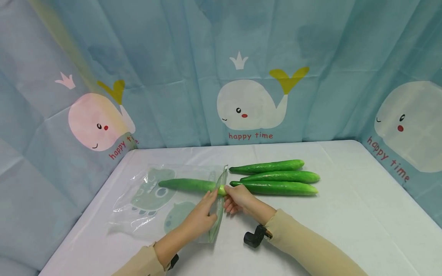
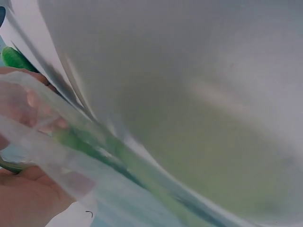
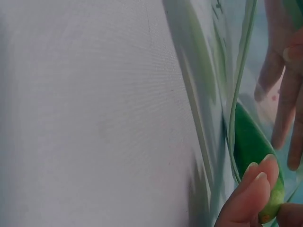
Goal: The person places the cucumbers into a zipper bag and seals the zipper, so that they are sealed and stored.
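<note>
A clear plastic bag (image 1: 200,174) with green cartoon prints lies flat, its mouth facing right and its edge standing up. Most of one long green cucumber (image 1: 186,184) is inside, pointing left. My right hand (image 1: 239,199) pinches the pale end of this cucumber at the bag's mouth; thumb and fingertips show on it in the right wrist view. At the mouth, my left hand (image 1: 202,214) touches the bag with its fingers extended and thumb spread. Through the film in the right wrist view, the left fingers (image 3: 286,106) look straight beside the cucumber (image 3: 253,139).
Three more cucumbers (image 1: 269,166) lie side by side to the right of the bag, just beyond my right hand. The table (image 1: 362,214) has a white cover. Behind it hangs a blue curtain (image 1: 172,107) with whale prints.
</note>
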The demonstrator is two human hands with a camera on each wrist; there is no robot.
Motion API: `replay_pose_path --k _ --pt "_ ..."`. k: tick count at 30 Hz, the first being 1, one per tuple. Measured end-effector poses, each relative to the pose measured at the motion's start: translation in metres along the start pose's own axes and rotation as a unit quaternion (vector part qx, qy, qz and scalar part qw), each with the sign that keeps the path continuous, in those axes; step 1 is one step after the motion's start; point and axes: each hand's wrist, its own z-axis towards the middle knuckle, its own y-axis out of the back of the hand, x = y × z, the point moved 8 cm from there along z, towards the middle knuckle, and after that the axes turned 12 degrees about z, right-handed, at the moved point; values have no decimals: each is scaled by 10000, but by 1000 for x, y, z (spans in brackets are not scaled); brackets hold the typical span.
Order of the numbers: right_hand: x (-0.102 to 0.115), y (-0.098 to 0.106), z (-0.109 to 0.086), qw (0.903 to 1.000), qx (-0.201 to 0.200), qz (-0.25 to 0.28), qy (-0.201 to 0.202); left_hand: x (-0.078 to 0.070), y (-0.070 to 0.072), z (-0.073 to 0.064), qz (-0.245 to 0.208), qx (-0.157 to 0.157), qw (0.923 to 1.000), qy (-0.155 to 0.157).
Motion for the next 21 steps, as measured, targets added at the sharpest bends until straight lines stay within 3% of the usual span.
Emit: replay_pose_path --k 7,21 --pt "3 -2 0 9996 44 -253 126 -2 -1 -1 -127 2 9999 -69" --pt "1 -15 10 9989 -64 463 74 -3 0 -6 -136 19 9999 -47"
